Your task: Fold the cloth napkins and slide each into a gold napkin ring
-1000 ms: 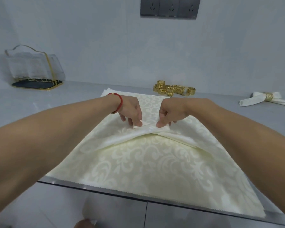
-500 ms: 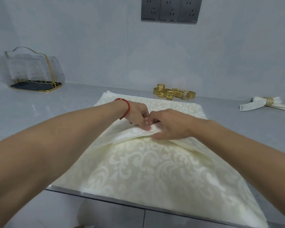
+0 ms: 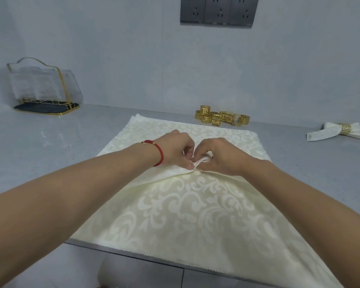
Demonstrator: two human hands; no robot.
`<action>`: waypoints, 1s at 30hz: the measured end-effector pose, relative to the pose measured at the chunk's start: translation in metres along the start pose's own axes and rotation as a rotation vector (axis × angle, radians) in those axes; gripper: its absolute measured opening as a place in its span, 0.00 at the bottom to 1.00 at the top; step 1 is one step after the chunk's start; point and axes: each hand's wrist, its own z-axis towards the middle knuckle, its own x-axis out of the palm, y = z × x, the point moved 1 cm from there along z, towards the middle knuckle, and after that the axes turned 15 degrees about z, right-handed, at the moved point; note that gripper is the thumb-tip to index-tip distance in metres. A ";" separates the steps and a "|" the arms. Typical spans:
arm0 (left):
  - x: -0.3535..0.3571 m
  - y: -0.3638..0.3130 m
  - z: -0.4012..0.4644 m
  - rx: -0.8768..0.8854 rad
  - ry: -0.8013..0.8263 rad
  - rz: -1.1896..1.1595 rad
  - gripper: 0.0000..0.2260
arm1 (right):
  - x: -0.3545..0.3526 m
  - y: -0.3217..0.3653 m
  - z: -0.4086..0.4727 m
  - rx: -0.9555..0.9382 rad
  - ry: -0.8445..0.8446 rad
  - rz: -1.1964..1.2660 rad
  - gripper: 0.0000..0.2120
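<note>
A cream damask cloth napkin [image 3: 195,206] lies spread on the grey counter, its near edge at the counter's front. Across its middle runs a raised fold. My left hand [image 3: 175,148], with a red cord on the wrist, and my right hand [image 3: 218,154] meet at the centre of that fold, and both pinch the gathered cloth between fingers and thumb. Several gold napkin rings [image 3: 220,118] sit in a cluster behind the napkin near the wall.
A folded napkin in a gold ring [image 3: 341,132] lies at the far right of the counter [image 3: 50,146]. A clear holder with a gold frame [image 3: 44,90] stands at the back left. Wall sockets [image 3: 218,10] are above.
My hands have come together at the fold's centre and moved slightly away from me. The cloth between them is now bunched into a tighter pinch.
</note>
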 end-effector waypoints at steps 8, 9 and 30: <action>-0.001 -0.013 0.005 -0.026 0.001 0.128 0.09 | -0.001 -0.004 -0.006 0.012 0.041 0.051 0.07; -0.002 -0.015 0.006 -0.019 0.010 0.148 0.09 | 0.001 -0.005 -0.006 0.009 0.024 0.048 0.07; 0.001 -0.032 0.012 0.046 0.050 0.334 0.17 | -0.013 -0.004 -0.010 0.213 0.018 0.454 0.07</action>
